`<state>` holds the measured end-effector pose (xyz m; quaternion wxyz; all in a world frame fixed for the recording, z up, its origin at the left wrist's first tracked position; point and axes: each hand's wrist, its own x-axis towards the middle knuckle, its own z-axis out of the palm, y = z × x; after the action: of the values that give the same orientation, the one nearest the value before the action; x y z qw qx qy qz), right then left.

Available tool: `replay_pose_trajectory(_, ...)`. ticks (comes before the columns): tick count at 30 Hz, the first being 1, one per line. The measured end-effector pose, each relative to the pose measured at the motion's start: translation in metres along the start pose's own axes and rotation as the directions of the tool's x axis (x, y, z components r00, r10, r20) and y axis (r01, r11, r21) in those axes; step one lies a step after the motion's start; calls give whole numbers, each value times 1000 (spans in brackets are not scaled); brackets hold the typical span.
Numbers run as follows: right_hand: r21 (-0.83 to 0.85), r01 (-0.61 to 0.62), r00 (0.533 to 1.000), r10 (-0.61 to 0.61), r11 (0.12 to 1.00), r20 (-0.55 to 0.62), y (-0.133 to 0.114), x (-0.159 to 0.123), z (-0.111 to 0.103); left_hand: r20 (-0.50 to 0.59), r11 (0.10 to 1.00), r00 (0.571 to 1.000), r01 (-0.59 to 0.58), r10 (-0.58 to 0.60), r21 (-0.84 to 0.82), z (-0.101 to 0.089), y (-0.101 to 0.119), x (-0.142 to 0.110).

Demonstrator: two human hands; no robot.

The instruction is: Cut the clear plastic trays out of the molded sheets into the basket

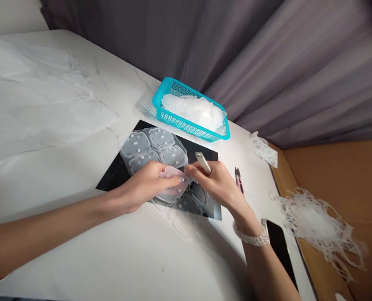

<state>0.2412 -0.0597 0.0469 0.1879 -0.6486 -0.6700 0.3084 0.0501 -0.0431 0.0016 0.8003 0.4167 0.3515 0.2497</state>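
My left hand (156,182) is closed on a thin translucent plastic piece (173,193), pinched between thumb and fingers. In my right hand (219,182) is a white pen-shaped tool (204,163), its rear end sticking up past the fingers. The right fingertips meet the edge of the held piece close to the left thumb; the tool's tip is hidden. Beneath both hands lies a translucent sheet of rounded, lid-like shapes (137,143) dotted with small holes and slots. That sheet rests on a black mat (110,177).
Beyond the mat stands a turquoise basket (190,126) full of translucent pieces. To the right are small purple-handled snips (239,180), a phone (280,246), a perforated scrap (263,148) and a heap of cut-out trimmings (320,223). More translucent sheets (42,92) cover the left side.
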Motion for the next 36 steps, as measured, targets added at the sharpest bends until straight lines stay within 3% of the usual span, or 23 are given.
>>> replay_pose_trajectory(2,7,18,999,-18,1000,38,-4,3,7,8,998,999,-33,33,61,-1,-2,0)
replay_pose_trajectory(6,-61,33,999,-35,998,-23,-7,-2,17,-38,948,990,-117,134,295,-2,-3,-1)
replay_pose_trajectory(9,-223,-11,995,-12,975,-101,0,1,23,-101,797,952,-179,287,577,1,0,-5)
replay_pose_trajectory(11,-299,-76,984,24,951,-175,12,8,24,-122,720,931,-178,343,670,2,3,-7)
replay_pose_trajectory(13,-308,-131,971,59,942,-232,25,16,20,-120,769,941,-181,317,612,1,8,-8)
replay_pose_trajectory(17,-221,-145,971,95,964,-221,35,18,2,-18,955,980,-187,197,230,-7,15,-8)
replay_pose_trajectory(21,-6,-66,972,63,998,-226,15,3,-14,50,992,991,-126,126,-2,-11,17,-11)
replay_pose_trajectory(24,238,-13,995,35,971,-89,-4,-10,-15,96,991,989,-100,109,-93,-10,18,-14)
replay_pose_trajectory(28,429,-41,999,30,902,33,-16,-19,-11,88,984,988,-116,129,-134,-9,20,-17)
replay_pose_trajectory(36,460,-16,998,40,888,-43,-17,-23,-12,54,967,966,-253,252,28,-11,18,-17)
